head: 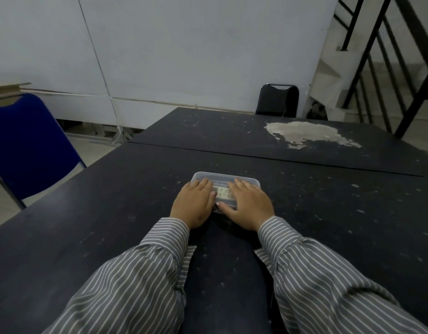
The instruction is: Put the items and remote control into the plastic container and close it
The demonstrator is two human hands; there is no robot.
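- Clear rectangular plastic container point(224, 186) with its lid on, flat on the dark, speckled tabletop point(328, 213), near the middle and straight ahead.
- Left hand point(193, 205) palm down on the left half of the lid, fingers spread flat, gripping nothing.
- Right hand point(249, 205) palm down on the right half, fingers likewise spread; thumb tips nearly meeting at the near edge.
- Pale printed contents dimly visible through the lid between the hands; too blurred to identify.
- Grey striped sleeves point(304, 273) on both forearms.
- Blue chair point(27, 145) left of the table, black chair point(276, 100) at the far end.
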